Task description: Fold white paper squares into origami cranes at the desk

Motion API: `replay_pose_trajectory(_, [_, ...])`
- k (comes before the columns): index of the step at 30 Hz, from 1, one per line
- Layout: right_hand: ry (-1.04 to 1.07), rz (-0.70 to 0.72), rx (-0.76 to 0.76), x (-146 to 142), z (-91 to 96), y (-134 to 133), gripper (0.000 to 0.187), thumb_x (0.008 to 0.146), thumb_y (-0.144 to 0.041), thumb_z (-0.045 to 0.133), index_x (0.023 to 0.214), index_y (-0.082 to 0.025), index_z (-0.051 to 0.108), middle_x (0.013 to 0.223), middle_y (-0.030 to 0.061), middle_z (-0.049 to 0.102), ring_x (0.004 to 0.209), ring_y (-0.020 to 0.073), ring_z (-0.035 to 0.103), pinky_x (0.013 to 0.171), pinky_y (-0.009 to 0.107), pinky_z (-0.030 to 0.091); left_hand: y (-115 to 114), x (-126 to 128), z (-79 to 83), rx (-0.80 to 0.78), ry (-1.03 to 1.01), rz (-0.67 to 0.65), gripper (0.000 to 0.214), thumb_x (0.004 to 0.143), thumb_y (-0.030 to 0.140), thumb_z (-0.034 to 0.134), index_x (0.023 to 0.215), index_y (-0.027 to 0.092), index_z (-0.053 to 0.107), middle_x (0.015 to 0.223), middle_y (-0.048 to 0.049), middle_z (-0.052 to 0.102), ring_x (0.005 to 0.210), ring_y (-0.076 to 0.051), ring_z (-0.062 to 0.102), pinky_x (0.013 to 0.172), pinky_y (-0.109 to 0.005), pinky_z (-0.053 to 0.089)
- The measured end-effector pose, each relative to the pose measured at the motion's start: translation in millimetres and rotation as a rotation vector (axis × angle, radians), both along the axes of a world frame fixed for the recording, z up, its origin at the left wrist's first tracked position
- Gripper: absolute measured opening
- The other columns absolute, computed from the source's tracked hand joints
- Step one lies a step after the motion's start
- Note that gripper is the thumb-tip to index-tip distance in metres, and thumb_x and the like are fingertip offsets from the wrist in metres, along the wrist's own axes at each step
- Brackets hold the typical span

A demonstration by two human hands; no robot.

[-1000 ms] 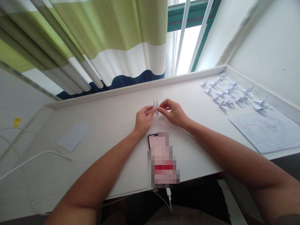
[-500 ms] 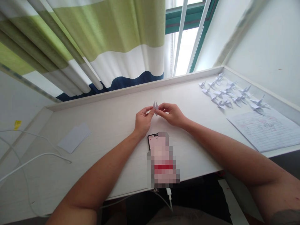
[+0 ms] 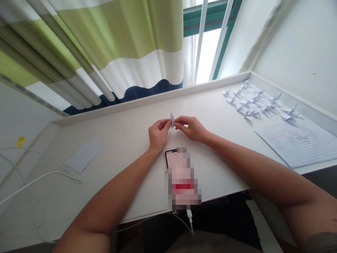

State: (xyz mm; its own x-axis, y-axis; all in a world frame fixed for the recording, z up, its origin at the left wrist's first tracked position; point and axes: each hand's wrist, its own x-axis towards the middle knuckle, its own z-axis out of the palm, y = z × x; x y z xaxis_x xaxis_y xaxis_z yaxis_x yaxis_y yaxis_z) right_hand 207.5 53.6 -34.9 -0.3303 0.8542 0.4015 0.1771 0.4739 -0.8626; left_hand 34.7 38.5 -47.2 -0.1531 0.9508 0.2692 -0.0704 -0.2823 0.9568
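My left hand (image 3: 158,133) and right hand (image 3: 191,128) are both pinching a small folded white paper figure (image 3: 172,121) at the fingertips. It stands nearly upright between them, above the middle of the desk (image 3: 118,165) and just far of a phone (image 3: 171,156) whose screen is pixelated. Its narrow pointed folds resemble the paper cranes (image 3: 252,103) clustered at the far right of the desk, so I judge this piece to be in a late shaping step. From here, the next move calls for light, even pressure, because the paper is thin and its small points are hard to make out. A lined sheet with writing (image 3: 297,144) lies near the cranes; to the left sit a white paper stack (image 3: 84,155) and a white cable (image 3: 39,177).
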Motion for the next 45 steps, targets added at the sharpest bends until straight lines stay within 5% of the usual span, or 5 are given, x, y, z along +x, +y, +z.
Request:
replay_pose_trajectory(9, [0.022, -0.170, 0.012, 5.9, -2.9, 6.0, 0.047, 0.084, -0.064, 0.085, 0.088, -0.022, 0.065, 0.076, 0.0016, 0.069, 0.073, 0.0180, 0.063, 0.073, 0.038, 0.055, -3.7, 2.3, 2.2, -0.095, -0.057, -0.206, 0.042, 0.077, 0.049, 0.095, 0.100, 0.016, 0.082, 0.095, -0.0079, 0.085, 0.087, -0.021, 0.078, 0.092, -0.041, 0.063])
replay_pose_trajectory(21, [0.078, -0.040, -0.046, 9.3, 0.5, 2.3, 0.031, 0.092, -0.045, 0.077, 0.112, -0.021, 0.075, 0.088, 0.0025, 0.073, 0.082, 0.0185, 0.070, 0.084, 0.041, 0.059, 4.1, -4.2, -2.6, -0.106, -0.015, -0.293, 0.046, 0.080, 0.059, 0.090, 0.094, 0.017, 0.076, 0.087, -0.0067, 0.082, 0.085, -0.021, 0.078, 0.084, -0.037, 0.060])
replay_pose_trajectory(32, [0.223, 0.055, -0.209, 8.9, 2.8, 4.2, 0.037, 0.082, -0.053, 0.089, 0.084, -0.020, 0.073, 0.083, 0.0029, 0.076, 0.069, 0.0160, 0.071, 0.073, 0.038, 0.063, -3.6, -0.8, 1.8, -0.013, 0.153, -0.354, 0.035, 0.094, 0.053, 0.079, 0.104, 0.019, 0.081, 0.091, -0.0071, 0.083, 0.085, -0.019, 0.076, 0.082, -0.035, 0.057])
replay_pose_trajectory(45, [0.261, 0.027, -0.220, 6.2, 10.4, -2.5, 0.038, 0.078, -0.053, 0.091, 0.074, -0.022, 0.069, 0.069, -0.0001, 0.070, 0.063, 0.0153, 0.065, 0.065, 0.036, 0.058, -7.0, -0.4, 8.2, -0.069, 0.080, -0.411, 0.041, 0.086, 0.058, 0.086, 0.094, 0.019, 0.081, 0.089, -0.0077, 0.082, 0.088, -0.021, 0.077, 0.091, -0.039, 0.058])
